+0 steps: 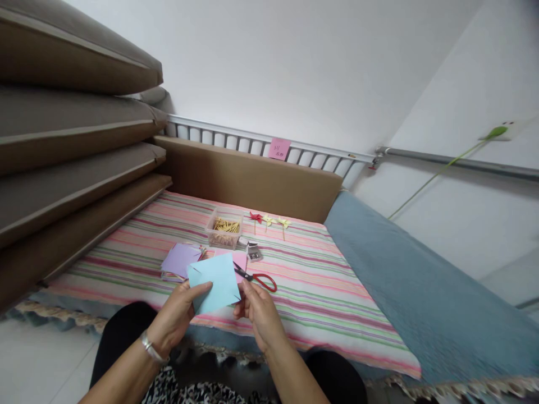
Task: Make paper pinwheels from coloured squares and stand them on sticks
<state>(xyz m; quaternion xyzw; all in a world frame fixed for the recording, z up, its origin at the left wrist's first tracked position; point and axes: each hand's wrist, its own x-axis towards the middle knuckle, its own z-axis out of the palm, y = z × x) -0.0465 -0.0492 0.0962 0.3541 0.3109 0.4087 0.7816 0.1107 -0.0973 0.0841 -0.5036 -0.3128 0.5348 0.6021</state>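
A light blue square sheet of paper (214, 280), with slits running in from its corners, is held up in front of me. My left hand (183, 306) grips its left side, thumb on top. At the lower right corner, my right hand (255, 306) pinches the paper between thumb and fingers. Scissors (256, 278) with red handles lie on the striped cloth just beyond my right hand, blades partly behind the sheet. Pink paper (241, 259) shows behind the blue sheet. To the left rests a stack of paper with a purple sheet (182, 259) on top.
A clear plastic box (210, 230) holds many small wooden sticks. Beside it stands a small open box (254, 253) with tiny pieces. One red pinwheel (255, 216) and two yellow pinwheels (283, 222) lie farther back. Stacked cushions (80, 129) rise at left; a brown board (244, 179) closes the back.
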